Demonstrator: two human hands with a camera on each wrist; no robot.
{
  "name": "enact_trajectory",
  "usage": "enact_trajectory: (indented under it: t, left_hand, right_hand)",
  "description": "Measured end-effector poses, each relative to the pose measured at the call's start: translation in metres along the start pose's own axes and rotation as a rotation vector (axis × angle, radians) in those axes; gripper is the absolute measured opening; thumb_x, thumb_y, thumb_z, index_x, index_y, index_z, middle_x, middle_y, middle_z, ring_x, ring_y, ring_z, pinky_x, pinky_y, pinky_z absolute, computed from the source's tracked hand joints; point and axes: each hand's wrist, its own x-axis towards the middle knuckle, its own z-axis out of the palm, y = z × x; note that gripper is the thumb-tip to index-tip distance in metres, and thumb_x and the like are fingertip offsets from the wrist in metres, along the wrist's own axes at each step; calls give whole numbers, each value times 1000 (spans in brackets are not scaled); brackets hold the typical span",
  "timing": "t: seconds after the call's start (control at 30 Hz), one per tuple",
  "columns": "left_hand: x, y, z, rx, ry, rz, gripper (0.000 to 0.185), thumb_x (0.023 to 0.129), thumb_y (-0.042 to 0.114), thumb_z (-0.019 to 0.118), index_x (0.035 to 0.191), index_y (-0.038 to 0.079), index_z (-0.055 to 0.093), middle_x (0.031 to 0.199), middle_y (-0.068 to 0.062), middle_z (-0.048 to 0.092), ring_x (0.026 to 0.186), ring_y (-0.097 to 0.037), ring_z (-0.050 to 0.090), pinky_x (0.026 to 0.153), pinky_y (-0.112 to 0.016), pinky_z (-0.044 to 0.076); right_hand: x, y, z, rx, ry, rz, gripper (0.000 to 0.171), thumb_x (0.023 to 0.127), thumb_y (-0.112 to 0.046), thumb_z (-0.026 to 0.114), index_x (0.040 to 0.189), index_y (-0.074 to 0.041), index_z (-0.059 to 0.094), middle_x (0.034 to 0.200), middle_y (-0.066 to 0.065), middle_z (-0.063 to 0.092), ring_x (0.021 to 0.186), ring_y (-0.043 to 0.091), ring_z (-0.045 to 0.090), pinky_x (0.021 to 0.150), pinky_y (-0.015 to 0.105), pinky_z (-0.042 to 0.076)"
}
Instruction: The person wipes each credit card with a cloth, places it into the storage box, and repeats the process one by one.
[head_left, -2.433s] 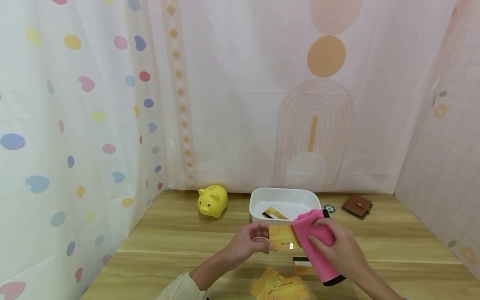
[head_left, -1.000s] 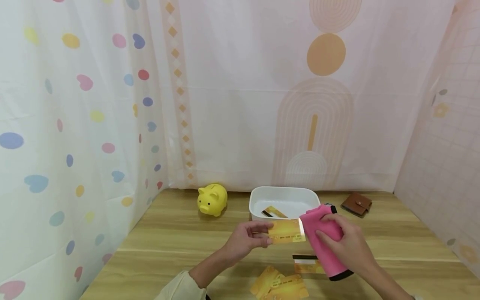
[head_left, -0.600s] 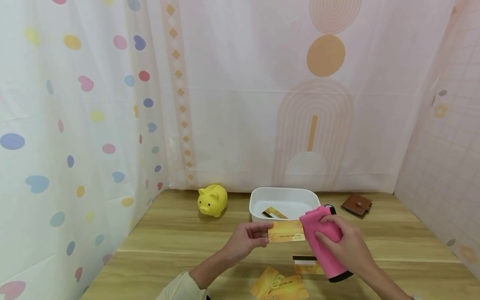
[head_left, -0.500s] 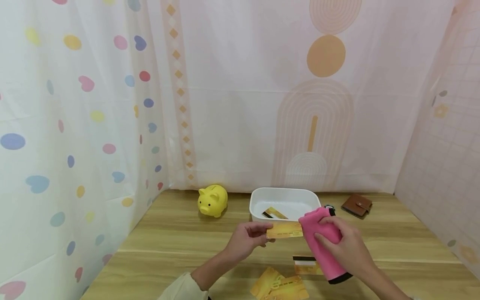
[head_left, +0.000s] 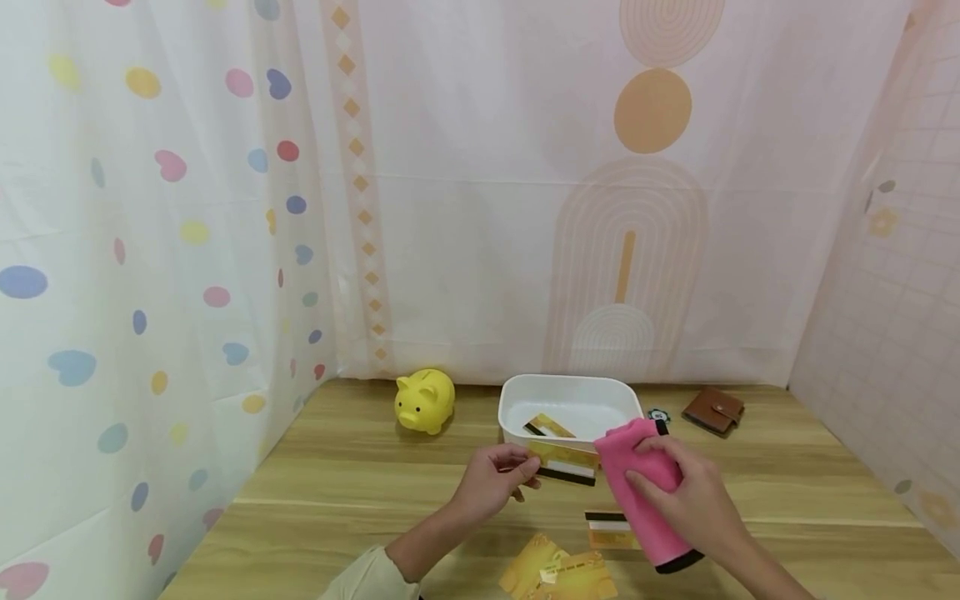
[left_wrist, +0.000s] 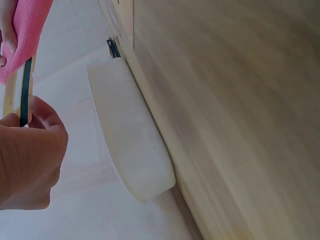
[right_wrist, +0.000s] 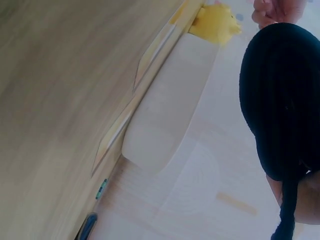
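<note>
The left hand is pinching a gold card by its left end, stripe side showing — just near of the white tub. The right hand is gripping a pink cloth, touching the card's right end.

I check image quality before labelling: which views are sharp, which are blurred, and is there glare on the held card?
Head view: evenly lit and sharp, with no glare on the card in the left hand. Left wrist view: the table is smeared and soft. Right wrist view: also soft, and the black edge of the pink cloth blocks its right side.
</note>
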Motion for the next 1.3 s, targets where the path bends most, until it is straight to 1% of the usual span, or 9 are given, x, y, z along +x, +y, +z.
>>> enact_trajectory:
  t: [0.2, 0.3, 0.43, 0.6, 0.73, 0.87, 1.07, 1.3]
  left_hand:
    - [0, 3, 2, -124, -18, -84, 27, 87, 18, 64, 101, -5, 62, 86, -12, 68, 75, -18, 68, 62, -27, 53]
    - [1, 2, 2, -172, -37, -92, 27, 87, 14, 63, 104, -8, 60, 88, -12, 67, 76, -19, 68, 65, -27, 54]
    - [1, 1, 2, -212, -66, -103, 25, 86, 6, 64, 105, -10, 59, 90, -13, 66, 78, -19, 67, 68, -27, 54]
    - [0, 2, 3, -236, -122, -105, 28, 82, 0, 66, 108, -10, 59, 92, -16, 67, 81, -20, 67, 70, -28, 54]
    - [0, 2, 2, -247, -172, -107, 29, 82, 2, 66, 108, -9, 60, 92, -16, 68, 82, -20, 68, 71, -29, 54]
    - [-1, 2, 3, -237, -209, -105, 28, 83, 4, 66, 109, -7, 61, 92, -15, 68, 85, -20, 67, 73, -31, 54]
    - [-2, 3, 3, -226, -245, -108, 29, 84, 5, 65, 110, -6, 60, 95, -17, 68, 86, -20, 67, 75, -32, 54]
    - [-5, 6, 3, -216, -286, -94, 29, 86, 6, 63, 112, -7, 59, 96, -17, 68, 88, -20, 67, 77, -35, 53]
  right_hand:
    - [1, -5, -3, 18, 27, -2, 31, 72, -12, 79, 95, -20, 58, 85, -1, 60, 59, 6, 53, 42, 23, 45]
    - [1, -8, -4, 26, 40, -20, 32, 71, -11, 79, 94, -20, 59, 85, -3, 60, 59, 6, 53, 42, 23, 45]
    - [3, -11, -3, 31, 55, -57, 33, 70, -11, 80, 94, -21, 60, 86, -6, 60, 61, 6, 53, 44, 23, 45]
    - [3, -17, 0, 65, 52, -69, 35, 70, -11, 80, 96, -22, 60, 88, -7, 60, 63, 6, 53, 44, 23, 45]
    - [5, -22, 4, 86, 43, -76, 35, 71, -11, 80, 97, -22, 60, 90, -7, 60, 63, 6, 54, 45, 23, 46]
    - [8, -26, 9, 89, 22, -78, 33, 72, -13, 80, 96, -22, 59, 90, -7, 60, 64, 6, 54, 46, 23, 47]
    - [11, -30, 15, 97, -11, -62, 31, 74, -17, 78, 96, -23, 59, 89, -7, 60, 64, 6, 55, 48, 23, 48]
    - [13, -34, 21, 104, -25, -110, 33, 73, -15, 79, 97, -21, 58, 91, -7, 60, 65, 6, 55, 48, 23, 48]
